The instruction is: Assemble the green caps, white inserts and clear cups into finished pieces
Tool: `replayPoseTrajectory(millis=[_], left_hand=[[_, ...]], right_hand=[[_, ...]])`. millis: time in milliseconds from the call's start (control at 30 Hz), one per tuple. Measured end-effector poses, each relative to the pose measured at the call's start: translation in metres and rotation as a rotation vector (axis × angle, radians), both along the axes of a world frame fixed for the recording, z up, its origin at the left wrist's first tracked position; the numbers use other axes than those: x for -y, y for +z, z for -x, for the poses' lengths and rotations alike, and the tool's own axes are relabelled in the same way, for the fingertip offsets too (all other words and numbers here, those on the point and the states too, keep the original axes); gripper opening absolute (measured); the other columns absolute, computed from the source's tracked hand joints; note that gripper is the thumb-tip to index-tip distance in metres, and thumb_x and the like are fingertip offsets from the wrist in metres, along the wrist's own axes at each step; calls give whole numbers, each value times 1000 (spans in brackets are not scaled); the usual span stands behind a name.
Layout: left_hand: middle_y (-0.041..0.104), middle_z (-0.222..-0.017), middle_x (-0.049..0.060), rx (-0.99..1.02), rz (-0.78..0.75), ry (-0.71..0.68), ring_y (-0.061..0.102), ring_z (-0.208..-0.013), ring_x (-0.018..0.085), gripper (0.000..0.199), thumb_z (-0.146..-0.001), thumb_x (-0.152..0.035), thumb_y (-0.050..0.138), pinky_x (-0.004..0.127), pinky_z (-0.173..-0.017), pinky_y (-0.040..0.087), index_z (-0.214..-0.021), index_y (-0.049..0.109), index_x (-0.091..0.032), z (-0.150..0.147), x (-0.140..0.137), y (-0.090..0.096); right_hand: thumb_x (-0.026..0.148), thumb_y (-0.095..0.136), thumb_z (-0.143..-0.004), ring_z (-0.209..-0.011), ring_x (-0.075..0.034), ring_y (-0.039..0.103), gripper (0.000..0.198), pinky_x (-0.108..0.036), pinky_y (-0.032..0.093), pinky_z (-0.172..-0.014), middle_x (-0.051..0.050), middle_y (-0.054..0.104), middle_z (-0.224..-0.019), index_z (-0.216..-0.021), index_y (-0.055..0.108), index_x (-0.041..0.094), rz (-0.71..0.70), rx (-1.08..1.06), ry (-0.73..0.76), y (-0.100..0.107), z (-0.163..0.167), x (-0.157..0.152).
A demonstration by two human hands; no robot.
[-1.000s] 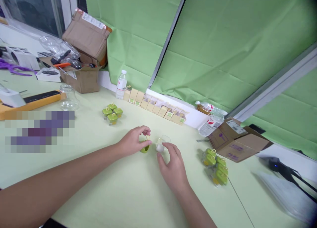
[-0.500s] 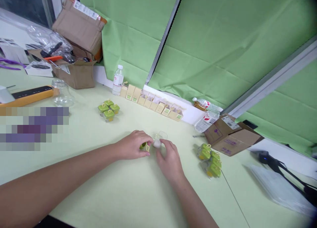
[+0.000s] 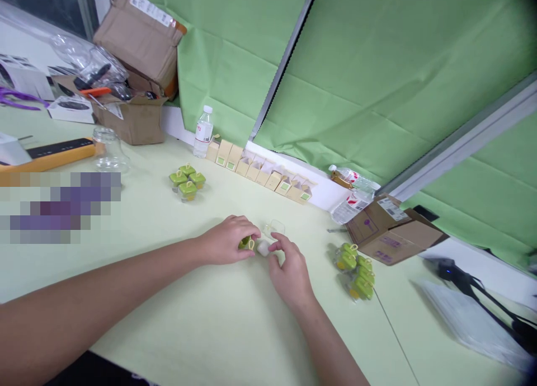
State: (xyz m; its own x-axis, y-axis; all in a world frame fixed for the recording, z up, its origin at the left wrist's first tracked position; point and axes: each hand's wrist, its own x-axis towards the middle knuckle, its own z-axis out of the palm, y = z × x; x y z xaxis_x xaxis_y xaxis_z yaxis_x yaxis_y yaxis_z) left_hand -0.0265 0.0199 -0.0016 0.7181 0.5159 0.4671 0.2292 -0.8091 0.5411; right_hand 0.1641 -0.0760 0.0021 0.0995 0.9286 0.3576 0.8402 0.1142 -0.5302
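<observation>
My left hand is closed round a green lid with a pale loop, mostly hidden by the fingers. Just to its right is a small whitish rounded lump, too blurred to name exactly. The thumb and index fingertips of my right hand are curled in against that lump's right side. Right behind it, a small clear cup rests on the table, apart from the left hand.
Green-lidded clear cups stand in clusters at left and right. Small cream boxes line the back, beside an upright water bottle. A glass jar, cardboard boxes and a plastic bag lie farther out.
The whitish lump has shifted slightly toward me and left, away from the clear cup, with the right fingertips beside it. My left hand keeps the green lid. The view has tilted a little.
</observation>
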Motion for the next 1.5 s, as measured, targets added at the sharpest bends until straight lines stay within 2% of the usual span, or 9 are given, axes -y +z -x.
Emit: replayPoseTrajectory(millis=[200,300,367,533,767,867,967,1167,1500], left_hand=[[67,-93,2,-4,3,-4,59,-96,22,21,-78,-25,69,34,-88,42,-98,63,-23,-1,-1,-1],[66,-92,1,-7,5,-8,59,-94,21,22,-78,-25,70,35,-88,41,-98,63,-24,-1,-1,-2],[66,-93,1,-11,7,-9,59,-95,21,21,-78,-26,70,35,-88,41,-98,63,-24,-1,0,-1],[66,-94,2,-30,11,-3,59,-97,21,18,-80,-26,68,34,-88,41,-97,62,-23,0,0,1],[66,-95,1,-42,24,-10,58,-98,21,21,-80,-23,66,35,-89,40,-101,63,-24,0,0,1],[66,-92,1,-54,32,-22,58,-95,21,19,-79,-23,67,34,-89,40,-98,62,-23,1,0,1],[65,-90,0,-70,41,-27,57,-94,20,19,-79,-22,66,34,-88,40,-98,62,-23,2,0,3],[65,-92,-1,-70,43,-26,57,-95,19,20,-80,-23,67,34,-90,40,-99,60,-23,2,1,3],[66,-97,0,-71,21,-34,58,-97,19,20,-81,-22,67,34,-91,40,-100,60,-22,0,1,0]], right_hand=[[15,44,-82,-84,-18,64,40,-32,52,-81,-4,66,-88,-119,58,18,-27,-87,19,-4,-3,-2],[18,47,-83,-87,-19,65,40,-34,52,-82,-9,66,-105,-122,56,17,-37,-80,-19,-5,-4,-3],[22,51,-83,-93,-21,65,40,-35,52,-83,-11,65,-115,-122,57,18,24,-65,-25,-3,-3,-3],[27,51,-88,-97,-22,65,22,-35,50,-87,-5,71,-102,-105,65,22,167,-52,94,8,5,2],[25,59,-83,-97,-21,63,35,-37,50,-89,-6,67,-102,-118,61,21,140,-89,115,8,9,3],[24,61,-82,-94,-21,62,26,-37,51,-87,-5,65,-98,-107,64,23,137,-104,140,5,7,1],[22,65,-79,-96,-21,62,22,-37,51,-89,-5,64,-101,-101,63,23,67,-137,126,2,6,-1],[13,57,-80,-99,-22,62,37,-39,52,-89,-7,61,-112,-115,61,25,-54,-81,42,-6,-5,-4],[-9,40,-70,-110,-26,51,60,-44,49,-96,-9,58,-116,-113,67,24,-193,202,71,-19,-25,-17]])
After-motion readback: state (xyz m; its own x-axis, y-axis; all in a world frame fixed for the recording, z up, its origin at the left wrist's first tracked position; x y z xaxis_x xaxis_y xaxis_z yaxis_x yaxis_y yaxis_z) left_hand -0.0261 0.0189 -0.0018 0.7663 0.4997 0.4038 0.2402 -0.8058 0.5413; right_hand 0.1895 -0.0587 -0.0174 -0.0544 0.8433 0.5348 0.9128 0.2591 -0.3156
